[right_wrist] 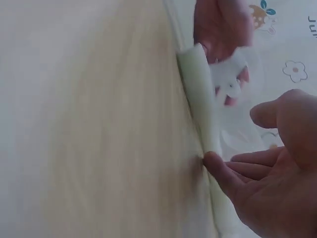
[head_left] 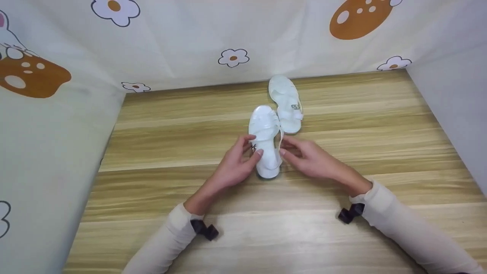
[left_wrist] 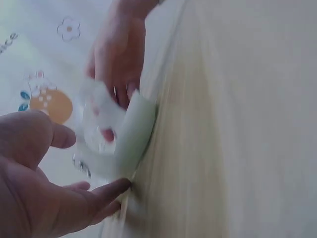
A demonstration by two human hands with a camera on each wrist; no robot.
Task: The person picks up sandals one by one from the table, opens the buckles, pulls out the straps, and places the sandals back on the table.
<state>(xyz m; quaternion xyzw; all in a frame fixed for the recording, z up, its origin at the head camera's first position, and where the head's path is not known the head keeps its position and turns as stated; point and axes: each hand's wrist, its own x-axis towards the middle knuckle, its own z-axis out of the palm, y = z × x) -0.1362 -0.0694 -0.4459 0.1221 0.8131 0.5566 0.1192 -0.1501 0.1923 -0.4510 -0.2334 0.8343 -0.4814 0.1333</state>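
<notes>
A white strappy sandal (head_left: pixel 262 123) lies on the wooden surface between the two hands, its toe pointing away. My left hand (head_left: pixel 236 164) touches its left side near a small buckle, with thumb and fingers spread apart. On the opposite side, my right hand (head_left: pixel 312 159) has its fingertips at the thin side strap. The left wrist view shows the pale heel (left_wrist: pixel 136 129) with fingertips right at the lower edge. One right forefinger (right_wrist: pixel 214 161) touches the sole's edge in the right wrist view. Beyond, to the right, sits the matching sandal (head_left: pixel 285 93) with a metal ornament.
Wood-grain flooring (head_left: pixel 171 137) spreads around the sandals. A pale cloth wall (head_left: pixel 190 38) printed with flowers rises close behind the far sandal, and similar walls stand left and right. Each sleeve cuff carries a small black device (head_left: pixel 204 229).
</notes>
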